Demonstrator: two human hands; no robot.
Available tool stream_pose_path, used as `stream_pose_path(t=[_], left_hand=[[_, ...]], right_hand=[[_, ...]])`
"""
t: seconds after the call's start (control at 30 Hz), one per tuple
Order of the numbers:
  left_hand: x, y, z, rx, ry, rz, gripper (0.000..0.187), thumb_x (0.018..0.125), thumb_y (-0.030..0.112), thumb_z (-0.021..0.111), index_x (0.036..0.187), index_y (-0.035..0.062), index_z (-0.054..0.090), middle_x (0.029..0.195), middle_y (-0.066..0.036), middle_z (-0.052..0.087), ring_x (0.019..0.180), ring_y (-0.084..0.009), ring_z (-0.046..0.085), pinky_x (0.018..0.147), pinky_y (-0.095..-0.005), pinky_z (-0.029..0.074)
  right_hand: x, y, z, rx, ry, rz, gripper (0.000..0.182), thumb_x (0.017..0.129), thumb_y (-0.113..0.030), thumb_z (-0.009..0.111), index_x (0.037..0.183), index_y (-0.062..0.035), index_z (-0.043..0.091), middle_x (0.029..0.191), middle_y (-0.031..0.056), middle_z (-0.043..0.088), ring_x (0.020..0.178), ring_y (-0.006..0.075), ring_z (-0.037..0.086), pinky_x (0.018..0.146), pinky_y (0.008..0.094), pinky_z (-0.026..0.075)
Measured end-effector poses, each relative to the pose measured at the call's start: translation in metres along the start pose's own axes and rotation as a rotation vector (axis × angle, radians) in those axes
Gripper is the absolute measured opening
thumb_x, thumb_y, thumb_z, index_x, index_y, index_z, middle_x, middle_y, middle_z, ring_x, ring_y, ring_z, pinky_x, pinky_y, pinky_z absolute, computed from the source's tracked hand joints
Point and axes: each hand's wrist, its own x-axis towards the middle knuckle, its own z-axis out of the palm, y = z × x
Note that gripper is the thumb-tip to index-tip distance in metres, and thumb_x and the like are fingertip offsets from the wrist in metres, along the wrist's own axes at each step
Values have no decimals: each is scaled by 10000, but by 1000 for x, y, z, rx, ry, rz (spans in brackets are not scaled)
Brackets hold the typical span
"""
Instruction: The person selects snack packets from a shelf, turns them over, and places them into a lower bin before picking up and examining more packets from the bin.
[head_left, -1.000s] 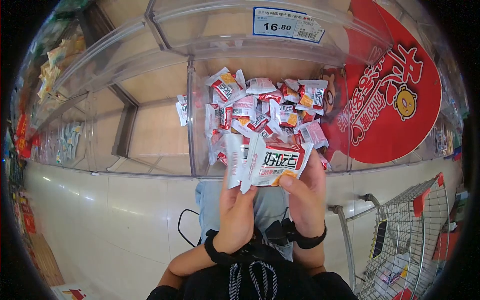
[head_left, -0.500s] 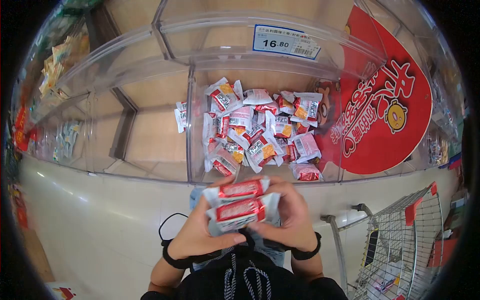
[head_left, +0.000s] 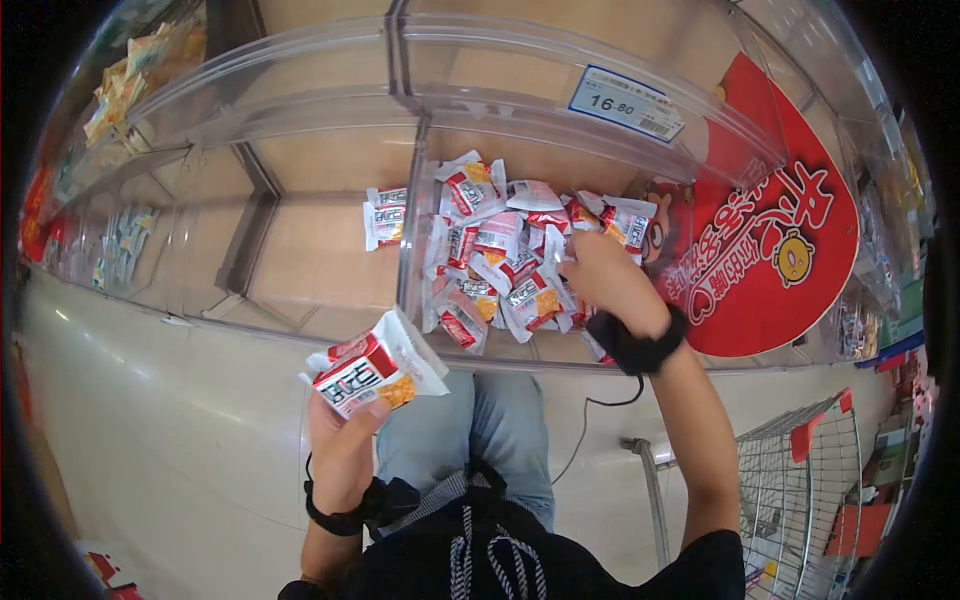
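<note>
My left hand (head_left: 342, 450) is closed round a pair of snack packets (head_left: 370, 375), stacked face to face, white and red with an orange picture, held in front of the bin's lower edge. My right hand (head_left: 612, 285) reaches into the clear bin (head_left: 410, 240), its fingers curled down onto a snack packet (head_left: 553, 250) in the pile; the fingertips are partly hidden. Several more packets of the same kind (head_left: 530, 300) lie loosely heaped under and beside this hand.
Left of the divider lie more packets (head_left: 384, 220). A price tag (head_left: 627, 103) reading 16.80 is fixed on the bin's upper ledge. A round red sign (head_left: 770, 270) stands at the right. Below it is a wire shopping cart (head_left: 800, 480).
Both hands held the two packets together before. Now my left hand alone has them, lower left, and my right hand has let go and moved up into the bin. The view has turned slightly.
</note>
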Motion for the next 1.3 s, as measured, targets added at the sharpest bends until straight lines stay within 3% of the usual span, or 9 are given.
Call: stream_pose_path(t=[0.07,0.47,0.67,0.7,0.77,0.87,0.93,1.17,1.3], left_hand=[[1,-4,-3,142,-47,-19,578,699,113,573,1196,-6,303,1125,-139,467,1017,-250,496,846,-404,417],[4,1,22,20,-122,-76,457,713,22,592,1132,-21,414,1033,-91,540,947,-147,520,841,-286,388],[10,-3,28,172,-160,-65,461,729,80,552,1143,-17,373,1054,-119,524,973,-223,525,816,-385,451],[12,-4,28,176,-170,-74,506,734,76,551,1183,-15,335,1090,-130,499,971,-229,527,817,-381,453],[14,-7,33,172,-151,-42,561,733,68,553,1221,0,285,1103,-133,484,972,-232,526,800,-373,464],[17,-7,41,192,-149,-16,668,731,51,553,1283,35,178,1118,-135,461,955,-233,534,749,-350,488],[17,-6,47,212,-169,-24,720,731,41,552,1307,54,122,1119,-135,452,937,-231,541,715,-336,502],[16,-6,62,253,-265,-133,702,758,48,567,1303,77,127,956,-106,524,683,-151,573,593,-248,491],[18,-17,60,292,-340,-96,669,752,26,560,1293,76,169,1011,-108,502,737,-148,566,616,-242,488]], right_hand=[[27,4,9,-104,-407,62,427,640,-197,653,936,75,509,877,232,564,723,346,569,654,371,450],[34,0,19,3,-407,165,469,454,-223,740,763,93,583,787,233,596,724,313,603,646,339,480],[18,1,2,94,-263,-71,274,570,-135,608,796,20,602,735,229,578,670,356,573,600,374,465],[14,3,-1,155,-123,-74,194,584,-92,623,740,13,577,635,134,553,583,238,539,551,345,414],[-12,-2,-18,262,297,-143,165,682,-90,520,822,-3,531,731,202,557,720,296,578,583,370,453],[-60,-30,-44,1121,367,65,127,828,-24,402,950,-46,428,792,70,532,747,127,568,546,254,475],[-81,-53,-46,1568,472,81,196,840,-23,394,1029,-65,421,871,56,531,752,136,573,555,231,491],[-106,-53,0,2089,198,63,236,850,-80,402,1071,-5,442,1003,97,512,983,173,495,845,292,402],[-108,-64,6,1913,143,-148,457,703,-44,609,1118,-5,421,1208,122,359,1147,214,359,958,346,301]])
